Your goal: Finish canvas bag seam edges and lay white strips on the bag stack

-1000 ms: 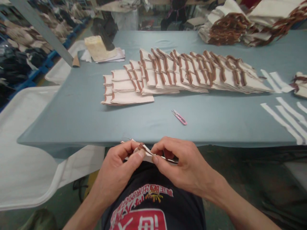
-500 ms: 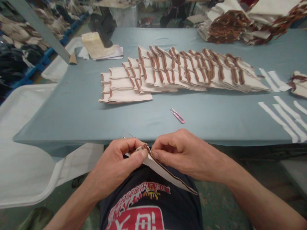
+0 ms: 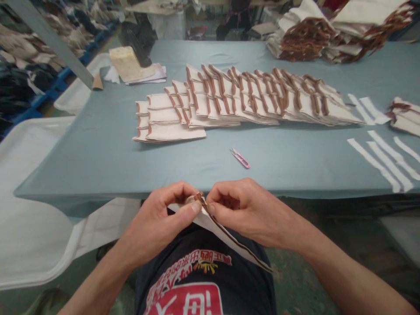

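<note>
A cream fabric piece with brown edging is held over my lap, just off the table's near edge. My left hand pinches its upper end between thumb and fingers. Close beside it, my right hand has thumb and forefinger closed on the brown edge of the same piece. The tips of the right fingers are partly hidden. Pink thread snips lie on the table beyond my hands. Behind them, a long overlapping row of cream pieces with brown edges stretches across the table.
The blue-covered table spans the view. White strips lie at right beside another folded bundle. Stacks of cream and brown fabric stand at the back right. White plastic bins are on the left, near a slanted metal post.
The view has shifted slightly, so things on the table sit a little further left. Both hands keep their pinch on the fabric piece, with only small finger movement.
</note>
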Demonstrator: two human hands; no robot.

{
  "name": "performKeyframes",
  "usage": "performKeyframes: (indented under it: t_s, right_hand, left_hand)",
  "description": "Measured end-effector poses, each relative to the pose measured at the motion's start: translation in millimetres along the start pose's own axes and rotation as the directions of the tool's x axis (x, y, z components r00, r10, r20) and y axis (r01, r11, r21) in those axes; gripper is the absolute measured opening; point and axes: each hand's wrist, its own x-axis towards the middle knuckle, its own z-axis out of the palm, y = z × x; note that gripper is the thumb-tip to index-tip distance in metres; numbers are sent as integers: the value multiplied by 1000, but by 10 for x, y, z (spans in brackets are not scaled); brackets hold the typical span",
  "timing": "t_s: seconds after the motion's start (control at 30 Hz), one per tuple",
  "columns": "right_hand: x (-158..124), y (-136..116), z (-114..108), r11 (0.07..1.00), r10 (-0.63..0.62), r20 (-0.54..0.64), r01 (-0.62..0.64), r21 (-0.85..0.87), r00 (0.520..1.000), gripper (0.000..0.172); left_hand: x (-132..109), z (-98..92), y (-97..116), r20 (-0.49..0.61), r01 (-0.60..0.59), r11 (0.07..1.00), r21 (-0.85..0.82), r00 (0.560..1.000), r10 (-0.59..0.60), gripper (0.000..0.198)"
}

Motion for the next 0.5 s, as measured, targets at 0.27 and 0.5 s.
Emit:
performKeyframes:
  t_s: [0.27, 0.5]
  right_hand:
    - [-32, 84, 42, 998, -65, -73, 64, -28, 995, 18]
    - [-87, 92, 128, 971, -174, -90, 156, -180, 981, 17]
  left_hand:
    - [-211, 167, -18, -402, -1, 971, 239, 910, 100, 15]
    - [-227, 255, -105, 9, 194, 910, -367, 979, -205, 33]
